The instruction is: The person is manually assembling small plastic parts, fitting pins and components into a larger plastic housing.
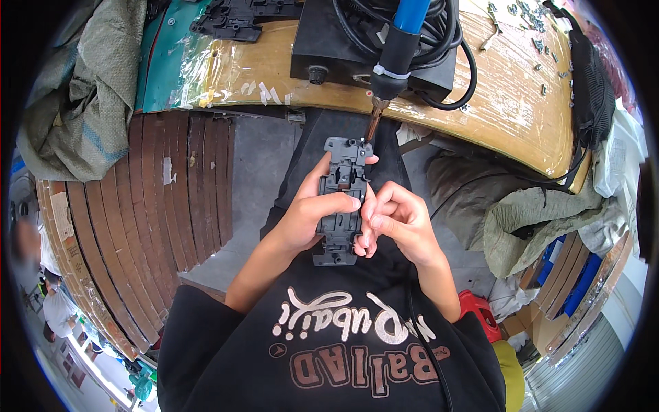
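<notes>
A long black plastic chassis part, with molded slots and pegs, is held lengthwise above my lap. My left hand is wrapped round it, thumb across the front and fingertips showing past its right edge. Close by that edge, my right hand is closed, thumb and index finger pinched together beside the left fingertips. Whatever lies in the pinch is too small or hidden to make out. From above, the soldering iron, blue and black with a brown metal tip, points down to the chassis's upper right corner.
On the film-covered workbench stands a black control box with a coiled black cable. More black plastic parts lie at the far left, tiny metal pieces at the far right. Brown stacked boards and woven sacks flank me.
</notes>
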`<state>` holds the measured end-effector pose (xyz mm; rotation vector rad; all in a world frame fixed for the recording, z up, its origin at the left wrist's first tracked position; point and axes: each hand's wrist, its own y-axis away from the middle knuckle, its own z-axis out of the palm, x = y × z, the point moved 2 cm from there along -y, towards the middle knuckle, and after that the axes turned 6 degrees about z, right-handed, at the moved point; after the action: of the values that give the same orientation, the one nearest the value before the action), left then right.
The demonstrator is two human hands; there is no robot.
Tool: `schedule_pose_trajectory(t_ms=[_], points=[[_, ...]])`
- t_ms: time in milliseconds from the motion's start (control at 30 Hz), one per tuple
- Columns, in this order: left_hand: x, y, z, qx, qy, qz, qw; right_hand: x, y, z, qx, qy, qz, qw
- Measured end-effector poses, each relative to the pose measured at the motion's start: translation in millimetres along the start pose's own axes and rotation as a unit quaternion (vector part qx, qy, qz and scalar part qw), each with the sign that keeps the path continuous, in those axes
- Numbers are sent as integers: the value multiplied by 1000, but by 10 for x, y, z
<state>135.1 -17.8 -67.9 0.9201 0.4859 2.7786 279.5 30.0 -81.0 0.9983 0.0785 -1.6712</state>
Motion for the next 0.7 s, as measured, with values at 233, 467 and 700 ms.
schedule_pose_trajectory(t_ms=[233,467,700], points=[[-17,14,-10,-24,35,-17,999,-16,22,26,-13,-12,-5,1000],[-42,-17,-70,-36,3,9,999,3,9,2,0,-7,-3,1000],[-62,-75,-146,-36,27,-4,999,24,-31,4,3,-9,6,1000]])
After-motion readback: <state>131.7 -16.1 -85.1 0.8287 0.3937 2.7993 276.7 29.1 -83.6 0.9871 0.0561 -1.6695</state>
